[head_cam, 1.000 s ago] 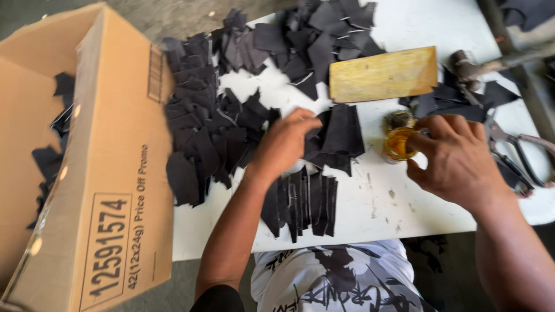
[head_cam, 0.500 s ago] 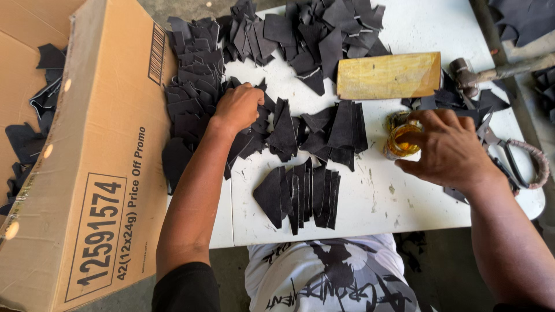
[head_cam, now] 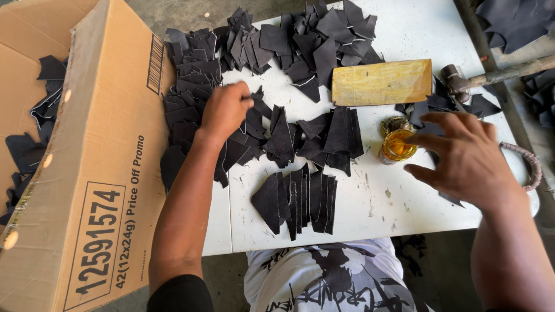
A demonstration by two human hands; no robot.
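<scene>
Since the frame half a second earlier the right hand (head_cam: 462, 153) has lifted off the small jar and spread open, while the left hand (head_cam: 224, 108) has stayed on the dark pieces at centre left. At the far left of the frame stands a brown cardboard box (head_cam: 98, 173), tipped on its side, its corrugated wall plain and matte, with loose black scraps (head_cam: 34, 115) lying inside it. Just right of the box, the left hand is curled, fingers bent down and pressed onto a heap of black leather pieces (head_cam: 191, 86) on the white tabletop (head_cam: 399, 34); whether it pinches one piece cannot be told. The pieces are thin, flat, angular offcuts, mostly pointed and wedge-shaped, dull black with paler cut edges. Below centre lies a neat fan of black strips (head_cam: 300, 199), overlapping side by side, and above it a looser cluster (head_cam: 324, 136). A further heap (head_cam: 318, 34) fills the top centre. To the right of that sits a flat, yellowish wooden block (head_cam: 381, 82), oblong with worn faces. Below it stands a small glass jar (head_cam: 396, 145) of amber liquid, shiny and round. The right hand hovers just right of the jar, palm down, fingers splayed wide, holding nothing. At the upper right a hammer (head_cam: 462, 78) with a metal head rests on the tabletop edge.
</scene>
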